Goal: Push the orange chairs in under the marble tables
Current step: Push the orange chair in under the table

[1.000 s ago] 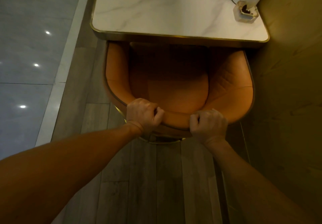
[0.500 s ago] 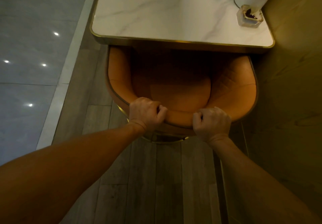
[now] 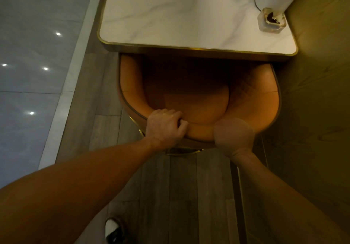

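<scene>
Fingers of my left hand (image 3: 165,126) clamp the orange padded tub chair's (image 3: 191,95) backrest, centre frame. My right hand (image 3: 233,136) blurs; grip unclear. Seems heavy, rim firm.

Both forearms are bare from elbow to wrist, with no sleeve edge showing. The left hand (image 3: 165,125) and the right hand (image 3: 233,135) carry no glove, ring or watch; the right one is blurred. Below the left forearm, a white shoe (image 3: 113,229) with dark trim shows.
</scene>
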